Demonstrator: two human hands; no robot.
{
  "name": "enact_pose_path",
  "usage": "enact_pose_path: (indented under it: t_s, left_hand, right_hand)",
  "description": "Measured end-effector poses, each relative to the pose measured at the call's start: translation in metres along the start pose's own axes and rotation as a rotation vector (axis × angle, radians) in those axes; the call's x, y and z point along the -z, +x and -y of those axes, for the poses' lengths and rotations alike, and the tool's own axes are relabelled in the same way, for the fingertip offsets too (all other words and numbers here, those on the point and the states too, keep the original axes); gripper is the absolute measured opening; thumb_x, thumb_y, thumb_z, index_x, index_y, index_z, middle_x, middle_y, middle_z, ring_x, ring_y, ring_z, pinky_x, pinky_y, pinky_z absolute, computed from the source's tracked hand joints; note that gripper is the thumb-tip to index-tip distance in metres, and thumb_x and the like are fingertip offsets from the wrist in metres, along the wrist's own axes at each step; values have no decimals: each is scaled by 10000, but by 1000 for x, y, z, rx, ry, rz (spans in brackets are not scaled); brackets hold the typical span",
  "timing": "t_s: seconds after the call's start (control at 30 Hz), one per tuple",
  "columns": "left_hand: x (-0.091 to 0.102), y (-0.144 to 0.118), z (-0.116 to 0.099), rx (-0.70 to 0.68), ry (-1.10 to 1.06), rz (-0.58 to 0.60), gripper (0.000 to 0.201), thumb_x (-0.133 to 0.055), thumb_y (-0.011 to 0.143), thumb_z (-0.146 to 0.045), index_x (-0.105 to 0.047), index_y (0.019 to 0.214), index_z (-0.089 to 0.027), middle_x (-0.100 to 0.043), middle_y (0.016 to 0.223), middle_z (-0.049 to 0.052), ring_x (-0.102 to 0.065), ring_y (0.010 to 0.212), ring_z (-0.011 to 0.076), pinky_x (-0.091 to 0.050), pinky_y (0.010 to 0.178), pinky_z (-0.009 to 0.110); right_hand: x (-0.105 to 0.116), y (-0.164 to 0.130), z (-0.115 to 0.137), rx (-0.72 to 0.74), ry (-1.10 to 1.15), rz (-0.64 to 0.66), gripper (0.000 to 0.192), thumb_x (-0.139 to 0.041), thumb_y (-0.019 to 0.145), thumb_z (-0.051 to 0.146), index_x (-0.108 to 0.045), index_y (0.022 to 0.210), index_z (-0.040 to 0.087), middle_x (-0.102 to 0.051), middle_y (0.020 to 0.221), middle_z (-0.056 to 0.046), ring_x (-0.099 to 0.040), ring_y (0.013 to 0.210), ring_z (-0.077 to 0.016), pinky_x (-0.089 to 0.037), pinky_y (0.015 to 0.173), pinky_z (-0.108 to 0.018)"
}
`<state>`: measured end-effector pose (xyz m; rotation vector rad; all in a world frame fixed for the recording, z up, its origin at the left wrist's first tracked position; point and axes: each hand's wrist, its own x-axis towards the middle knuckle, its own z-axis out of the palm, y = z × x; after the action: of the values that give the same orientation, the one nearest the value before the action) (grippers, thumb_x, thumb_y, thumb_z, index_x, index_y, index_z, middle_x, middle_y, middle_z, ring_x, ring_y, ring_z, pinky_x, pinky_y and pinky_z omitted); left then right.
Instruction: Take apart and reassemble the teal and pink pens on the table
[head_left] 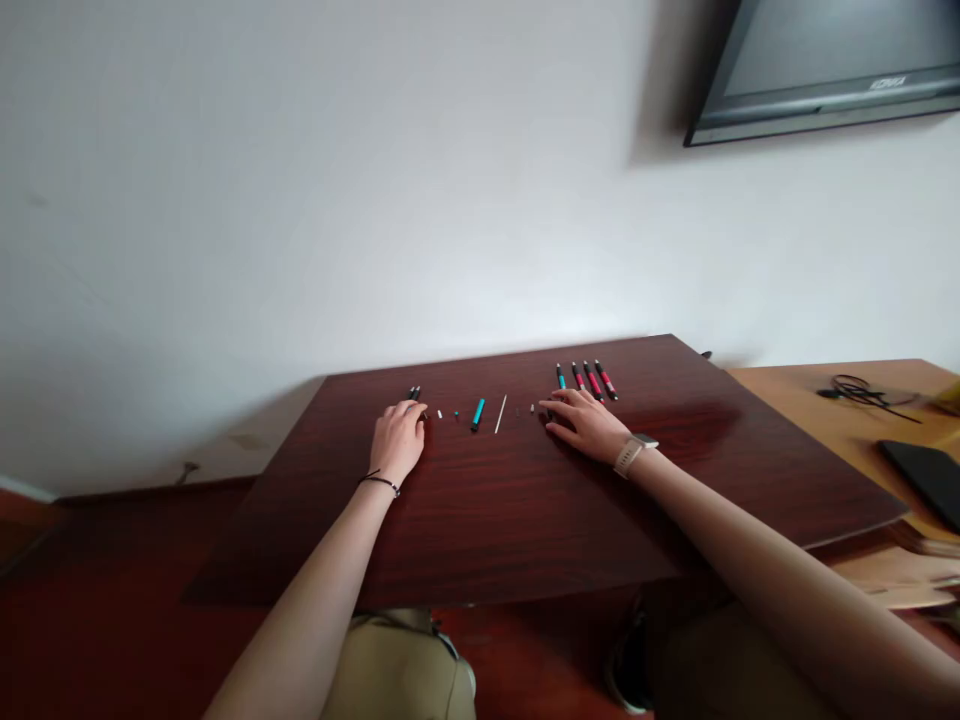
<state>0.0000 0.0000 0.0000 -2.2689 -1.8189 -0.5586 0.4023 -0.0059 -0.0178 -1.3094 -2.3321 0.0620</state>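
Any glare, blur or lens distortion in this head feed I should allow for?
Head view: fine detail soft, the small white piece beside the left hand vague; faint sheen on the tabletop near the right hand; shadow on the wall beside the television; right forearm looks stretched.

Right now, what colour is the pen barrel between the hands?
The pen barrel is turquoise with a black near end, shown in the head view.

The near tabletop (469, 525) gives free passage, while a blue barrel (478, 412) and white rod (501, 414) obstruct the middle beyond.
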Motion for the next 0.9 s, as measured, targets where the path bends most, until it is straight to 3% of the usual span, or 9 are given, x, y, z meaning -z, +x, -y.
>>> enact_pose_path:
  t_s: [0.3,0.57,0.9]
  left_hand:
    - [-5,1,5,-8,-6,8,375,-483,1008,-166,-750,1265,-219,-710,1360,112,-636,1177,323,-493,1056,457]
    - [-6,3,5,2,-23,3,278,-523,1029,-234,-765,1165,-232,-746,1246,113,-643,1138,317,-489,1047,454]
    - [1,2,3,64,-43,-45,221,-547,1023,-276,-766,1009,-255,-754,1061,90,-670,1012,284,-507,923,385]
  right_hand:
    - [2,3,6,-57,10,-24,309,-578,1069,361,-743,1292,224,-736,1250,-136,-659,1195,-310,-520,1111,-483]
    - [4,4,13,-77,1,-10,209,-584,1075,335,-757,1150,246,-720,1176,-105,-667,1123,-272,-523,1060,-414]
    - [1,4,8,-204,-36,-30,126,-628,1038,278,-732,984,231,-722,1082,-89,-682,1019,-256,-532,865,-346]
